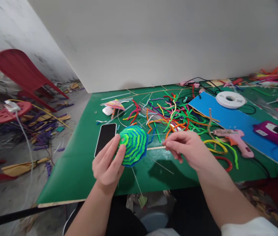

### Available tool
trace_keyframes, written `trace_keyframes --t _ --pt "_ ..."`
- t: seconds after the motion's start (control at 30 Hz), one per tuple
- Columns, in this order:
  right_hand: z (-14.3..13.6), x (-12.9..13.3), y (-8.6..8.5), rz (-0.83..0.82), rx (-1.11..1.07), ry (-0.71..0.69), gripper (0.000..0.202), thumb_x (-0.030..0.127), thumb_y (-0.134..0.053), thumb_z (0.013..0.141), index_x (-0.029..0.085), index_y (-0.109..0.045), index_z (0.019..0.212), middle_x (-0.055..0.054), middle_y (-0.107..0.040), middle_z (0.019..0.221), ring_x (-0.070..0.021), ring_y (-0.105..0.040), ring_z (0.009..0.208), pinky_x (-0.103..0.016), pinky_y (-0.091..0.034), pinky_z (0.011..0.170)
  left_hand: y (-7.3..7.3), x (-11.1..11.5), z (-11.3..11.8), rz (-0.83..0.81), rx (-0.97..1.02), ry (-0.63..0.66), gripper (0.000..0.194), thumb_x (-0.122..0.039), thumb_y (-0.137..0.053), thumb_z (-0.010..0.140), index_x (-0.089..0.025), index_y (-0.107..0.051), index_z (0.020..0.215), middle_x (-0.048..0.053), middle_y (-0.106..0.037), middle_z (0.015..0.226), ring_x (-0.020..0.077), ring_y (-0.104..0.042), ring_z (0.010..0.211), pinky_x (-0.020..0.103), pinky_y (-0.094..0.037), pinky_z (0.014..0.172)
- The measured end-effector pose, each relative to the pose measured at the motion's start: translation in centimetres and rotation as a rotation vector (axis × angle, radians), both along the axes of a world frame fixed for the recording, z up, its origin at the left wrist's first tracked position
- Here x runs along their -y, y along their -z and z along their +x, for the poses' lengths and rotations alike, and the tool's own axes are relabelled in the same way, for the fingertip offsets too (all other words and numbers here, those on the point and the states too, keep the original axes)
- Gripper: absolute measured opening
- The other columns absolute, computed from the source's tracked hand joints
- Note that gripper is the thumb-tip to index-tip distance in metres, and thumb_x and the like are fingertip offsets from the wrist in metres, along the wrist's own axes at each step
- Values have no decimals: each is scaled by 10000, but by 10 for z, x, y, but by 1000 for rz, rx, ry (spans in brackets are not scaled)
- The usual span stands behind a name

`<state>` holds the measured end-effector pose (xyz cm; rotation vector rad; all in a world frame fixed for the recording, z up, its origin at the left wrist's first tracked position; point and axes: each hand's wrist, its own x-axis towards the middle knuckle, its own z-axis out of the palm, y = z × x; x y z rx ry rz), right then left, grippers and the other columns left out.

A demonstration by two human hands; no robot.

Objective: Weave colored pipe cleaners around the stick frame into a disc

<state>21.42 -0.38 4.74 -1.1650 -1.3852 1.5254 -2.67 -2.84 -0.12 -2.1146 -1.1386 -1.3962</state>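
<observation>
My left hand (109, 160) is closed on a small blue and green striped umbrella shape (134, 145), tilted with its domed side toward the camera. A thin pale stick (156, 148) runs from behind the umbrella shape toward my right hand (178, 144). The thumb and fingertips of my right hand are pinched together near the far end of that stick. Whether they grip the stick or something finer is too small to tell. Just left of the umbrella shape lies a phone (106, 137) with a dark screen.
Behind my hands are a pink and yellow small umbrella (114, 105), a white case (107, 110) and tangled colored fuzzy wires (175, 114). To the right lie a pink glue gun (239, 141), blue board (205, 106), white spool (230, 99) and purple power strip (271, 133).
</observation>
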Motion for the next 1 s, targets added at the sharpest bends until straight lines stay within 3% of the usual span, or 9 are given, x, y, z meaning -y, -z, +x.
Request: trace_keyframes --t 0.07,0.23,0.3,0.47,0.63,1.0 --pt "-11 2 2 -11 -11 32 221 376 -635 694 156 -653 709 -12 -629 578 -61 -464 339 -181 -369 302 1 -3 -3 63 -13 -33 648 -11 -586 690 -276 -429 1260 78 -477 1296 265 -514 1109 409 -470 881" --pt "-13 12 -4 145 81 240 196 351 -601 735 164 -661 733 -4 -630 574 -62 -503 406 -179 -417 402 3 -10 -5 193 -30 -71 609 -44 -597 689 -205 -442 1256 123 -516 1251 276 -552 1057 405 -504 819" --pt "-14 13 -4 93 14 158 191 344 -611 726 160 -662 714 -6 -624 577 -52 -480 406 -173 -389 391 3 -10 -4 195 -39 -68 608 -32 -595 686 -201 -447 1251 132 -517 1247 275 -561 1044 400 -513 804" --pt "-29 10 7 -241 -293 -102 183 323 -665 674 149 -647 726 47 -502 446 -9 -334 344 -140 -197 318 5 -6 0 141 -94 -12 597 3 -610 656 -204 -492 1204 129 -508 1256 283 -555 1052 415 -513 814" --pt "-39 9 16 -427 -507 -81 218 313 -681 663 153 -542 614 73 -454 435 -1 -273 329 -147 -161 324 7 -7 6 144 -108 74 584 40 -620 614 -188 -541 1145 124 -514 1252 286 -566 1033 406 -530 793" --pt "-39 8 18 -435 -512 -53 262 285 -659 684 160 -457 573 80 -431 426 -20 -315 338 -156 -216 335 11 -9 11 122 -113 116 542 31 -617 626 -196 -568 1116 114 -518 1249 283 -569 1029 399 -533 786"
